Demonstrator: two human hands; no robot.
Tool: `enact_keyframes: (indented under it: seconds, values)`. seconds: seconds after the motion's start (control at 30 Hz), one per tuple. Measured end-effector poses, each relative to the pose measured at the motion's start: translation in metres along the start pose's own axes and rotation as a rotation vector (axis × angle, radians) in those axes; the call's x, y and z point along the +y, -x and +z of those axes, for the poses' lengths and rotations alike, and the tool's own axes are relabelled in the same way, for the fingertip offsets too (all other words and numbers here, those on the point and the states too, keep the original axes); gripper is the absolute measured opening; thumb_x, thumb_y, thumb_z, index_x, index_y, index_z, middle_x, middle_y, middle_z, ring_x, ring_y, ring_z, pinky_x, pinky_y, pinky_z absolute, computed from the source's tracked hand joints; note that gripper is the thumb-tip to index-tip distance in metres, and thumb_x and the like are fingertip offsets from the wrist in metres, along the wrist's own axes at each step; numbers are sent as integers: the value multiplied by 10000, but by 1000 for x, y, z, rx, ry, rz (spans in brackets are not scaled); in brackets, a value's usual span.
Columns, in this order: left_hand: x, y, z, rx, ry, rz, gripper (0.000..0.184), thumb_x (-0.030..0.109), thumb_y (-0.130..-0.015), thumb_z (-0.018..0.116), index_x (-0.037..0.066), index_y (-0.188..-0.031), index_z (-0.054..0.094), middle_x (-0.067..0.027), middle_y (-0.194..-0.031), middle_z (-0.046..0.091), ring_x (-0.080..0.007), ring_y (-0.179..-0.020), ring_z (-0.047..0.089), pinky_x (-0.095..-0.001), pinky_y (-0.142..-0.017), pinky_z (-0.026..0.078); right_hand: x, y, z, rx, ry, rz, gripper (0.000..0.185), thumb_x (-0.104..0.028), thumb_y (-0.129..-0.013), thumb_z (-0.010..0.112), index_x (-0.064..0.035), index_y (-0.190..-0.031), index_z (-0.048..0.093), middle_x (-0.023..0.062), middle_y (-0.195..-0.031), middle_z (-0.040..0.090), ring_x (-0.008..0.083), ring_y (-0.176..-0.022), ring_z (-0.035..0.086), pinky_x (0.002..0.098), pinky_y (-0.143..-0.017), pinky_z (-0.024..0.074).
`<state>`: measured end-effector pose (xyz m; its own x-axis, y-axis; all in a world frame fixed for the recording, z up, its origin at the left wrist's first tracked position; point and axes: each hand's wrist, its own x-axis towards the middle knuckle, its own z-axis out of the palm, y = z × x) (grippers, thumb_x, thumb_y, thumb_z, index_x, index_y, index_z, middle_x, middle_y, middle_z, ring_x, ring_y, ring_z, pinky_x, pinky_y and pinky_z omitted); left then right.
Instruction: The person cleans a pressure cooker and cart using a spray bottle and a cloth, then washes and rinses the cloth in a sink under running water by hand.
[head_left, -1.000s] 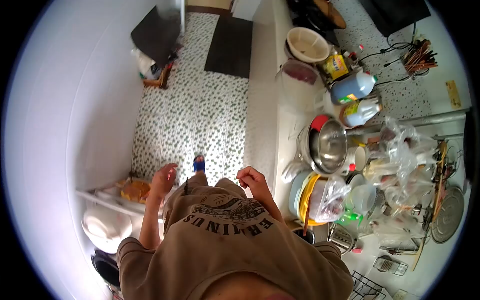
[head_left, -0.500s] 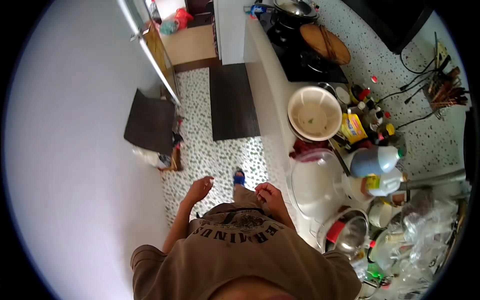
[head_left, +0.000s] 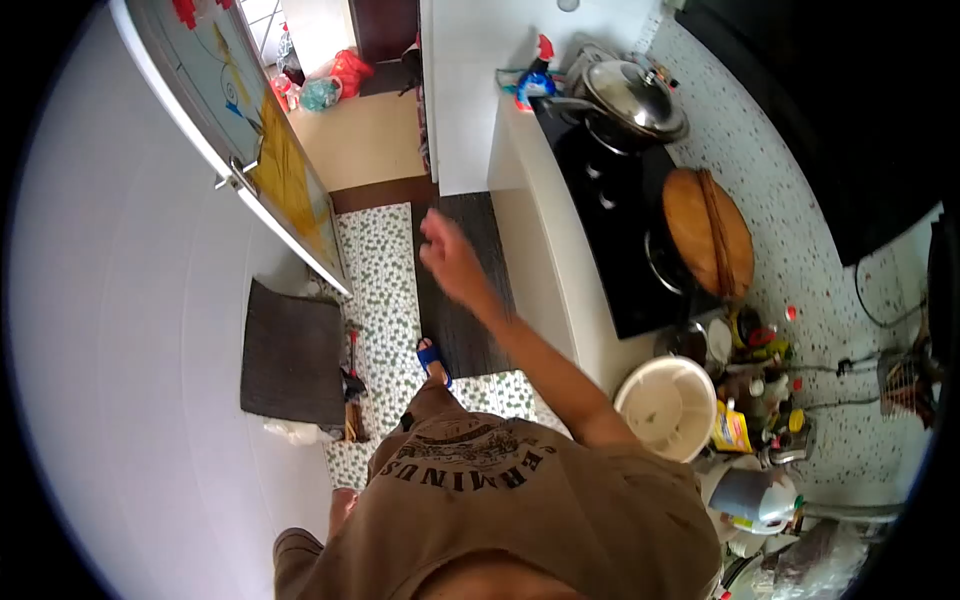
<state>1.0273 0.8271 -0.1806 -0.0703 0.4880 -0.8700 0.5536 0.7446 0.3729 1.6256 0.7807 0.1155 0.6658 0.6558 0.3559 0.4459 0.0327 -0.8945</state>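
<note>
My right hand (head_left: 449, 256) is stretched forward over the dark floor mat (head_left: 462, 320), left of the counter. It is slightly blurred, its fingers curled in, and nothing shows in them. Of my left arm (head_left: 343, 508) only a small part appears beside the shirt; the left hand itself is out of sight. Nearest the right hand, along the counter (head_left: 545, 240), is the black cooktop (head_left: 612, 235). On the cooktop stand a lidded pot (head_left: 635, 100) and a pan covered by a round wooden lid (head_left: 705, 235) with long brown sticks across it.
A glass-panelled door (head_left: 260, 150) stands open at left, leading to a doorway with bags (head_left: 345, 75) on the floor. A dark mat-covered stand (head_left: 292, 350) is by the left wall. A cream basin (head_left: 665, 410), bottles (head_left: 760, 395) and a spray bottle (head_left: 535, 80) occupy the counter.
I have moved forward along the counter, toward the doorway. My right arm has swung out ahead, and my left hand has dropped back out of view.
</note>
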Motion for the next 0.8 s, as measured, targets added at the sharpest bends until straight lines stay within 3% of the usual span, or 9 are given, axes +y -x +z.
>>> enact_keyframes:
  seconds: [0.17,0.2,0.23,0.33,0.47,0.57,0.63,0.7,0.8]
  values:
    - [147,-66,88,-340,227,388,78,89,-908,513,52,-943,573,-24,-682,532,-115,-528,506,-272,-457,436,202,-281,-4,554,167,251,283,-47,-817,617,-4,-1065,488,110,-1024,584,250,-969,575,365,-874,470]
    - [183,-66,106,-413,294,499,93,91,-908,517,48,-961,580,-21,-687,535,-109,-536,510,-268,-466,442,289,-334,-21,578,390,395,487,-209,-797,645,50,-1164,459,256,-1108,576,406,-1006,563,466,-900,453]
    - [217,-58,120,-424,317,544,109,93,-908,521,43,-979,587,-18,-692,538,-104,-544,514,-263,-475,448,290,-355,-40,864,685,375,267,-120,-820,635,12,-1011,505,151,-921,607,282,-824,622,367,-741,520]
    - [313,6,140,-260,202,391,252,142,-940,540,45,-1173,533,-76,-903,616,-139,-706,629,-256,-558,511,282,-425,-118,1045,327,647,564,-254,-715,703,-11,-1177,493,233,-1087,621,347,-984,645,437,-816,531]
    - [274,-30,127,-330,566,357,272,145,-911,576,65,-1168,539,-76,-905,610,-144,-710,624,-274,-565,519,403,-512,-231,1212,780,684,880,-478,-668,772,8,-1307,412,239,-1233,512,359,-1078,574,437,-852,510]
    - [153,-36,121,-577,1394,176,180,164,-912,544,70,-1063,569,-60,-795,593,-172,-626,604,-303,-520,513,402,-540,-221,915,962,653,812,-429,-688,762,14,-1284,432,228,-1214,526,339,-1064,578,423,-852,508]
    - [138,42,163,430,783,-85,180,212,-926,491,81,-1015,576,-59,-684,557,-194,-567,581,-325,-451,483,411,-554,-212,725,1082,620,767,-397,-702,755,17,-1269,445,221,-1202,536,325,-1055,581,414,-852,507]
    - [-9,44,194,105,1007,229,211,160,-893,491,109,-691,518,-82,-641,529,-211,-490,521,-351,-385,422,409,-562,-207,558,1195,543,722,-364,-715,748,20,-1253,459,213,-1189,545,312,-1045,584,405,-852,506]
    - [-40,92,307,419,1128,-231,229,172,-885,515,87,-673,519,-83,-592,544,-180,-489,561,-321,-381,442,405,-569,-164,295,1250,306,654,-316,-736,738,26,-1230,479,203,-1171,559,292,-1031,588,391,-852,504]
